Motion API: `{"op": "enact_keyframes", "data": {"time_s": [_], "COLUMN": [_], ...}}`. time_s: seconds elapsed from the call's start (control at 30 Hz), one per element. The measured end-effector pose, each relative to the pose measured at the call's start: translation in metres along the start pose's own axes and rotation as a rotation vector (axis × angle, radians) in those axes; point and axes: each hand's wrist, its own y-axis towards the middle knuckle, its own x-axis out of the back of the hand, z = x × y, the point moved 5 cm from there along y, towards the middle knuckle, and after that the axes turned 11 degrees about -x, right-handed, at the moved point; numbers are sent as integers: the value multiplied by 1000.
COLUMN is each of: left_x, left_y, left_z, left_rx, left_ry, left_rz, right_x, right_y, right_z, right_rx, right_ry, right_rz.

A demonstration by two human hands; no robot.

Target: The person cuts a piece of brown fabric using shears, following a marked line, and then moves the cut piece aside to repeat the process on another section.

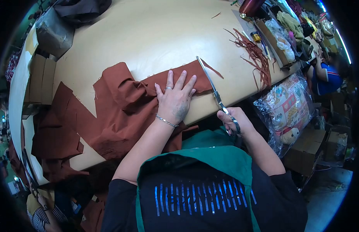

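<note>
one flat, spread grip, your left, rests on brown cloth atop the surface; your right grip clasps scissors at its end. uneven pressure could let cloth slip, skewing a cut.

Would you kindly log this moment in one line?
left hand: flat on brown cloth; right hand: gripping scissors; scissors: along cloth's edge

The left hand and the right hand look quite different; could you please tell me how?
The left hand lies flat, fingers spread, on the rust-brown fabric, while the right hand grips the scissors. The left hand wears a ring and a chain bracelet; neither shows on the right hand. Both are ungloved.
</note>
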Motion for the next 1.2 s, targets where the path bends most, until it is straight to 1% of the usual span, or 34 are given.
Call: {"op": "enact_keyframes", "data": {"time_s": [0.1,0.17,0.2,0.23,0.3,0.37,0.4,0.43,0.47,0.5,0.53,0.57,0.6,0.63,0.67,0.7,0.77,0.8,0.83,0.87,0.9,0.93,0.97,1.0,1.03,1.1,1.2], "left_x": [2,14,22,41,90,112,104,93,79,71,71,67,65,66,76,87,139,168,196,222,243,254,259,261,259,247,245], "left_y": [1,-3,-6,-13,-37,-62,-75,-87,-97,-103,-108,-109,-112,-115,-124,-132,-151,-162,-177,-192,-209,-234,-262,-282,-299,-329,-395], "left_z": [1,5,9,11,14,34,53,67,72,66,58,50,39,32,37,41,75,98,126,150,175,211,245,259,265,262,232], "left_rx": [12,-63,-102,-126,-154,156,284,345,319,232,111,70,-59,-102,-118,-143,-52,92,88,61,102,213,373,514,567,618,717], "left_ry": [-62,-347,-486,-421,-279,-58,16,68,-22,17,37,-51,-16,-11,16,37,314,477,542,718,844,923,1052,1131,1189,1109,1031], "left_rz": [7,-123,-191,-210,-244,-73,18,181,248,177,-15,-75,-179,-115,-162,-208,-172,-71,-192,-305,-303,-275,-198,-118,-39,-91,-466], "right_x": [2,9,18,29,57,85,90,92,90,85,80,73,68,61,54,54,52,49,49,50,51,52,53,54,55,53,55], "right_y": [2,-8,1,1,0,2,9,15,20,23,27,29,35,37,33,38,35,35,34,33,33,36,38,39,38,40,46], "right_z": [-9,-3,-19,-21,-19,-8,-3,6,18,33,48,58,59,63,68,63,60,61,60,60,59,58,56,55,54,55,49], "right_rx": [37,106,109,126,74,214,237,268,303,340,273,197,200,202,190,230,223,225,224,221,238,254,271,268,253,235,274], "right_ry": [174,460,505,551,387,-175,-252,-326,-390,-450,-567,-681,-683,-680,-749,-692,-686,-687,-690,-692,-690,-690,-690,-715,-712,-725,-724], "right_rz": [-10,-6,6,-38,-240,-612,-642,-669,-707,-749,-800,-857,-855,-861,-921,-889,-918,-919,-927,-939,-953,-967,-977,-989,-992,-975,-959]}}
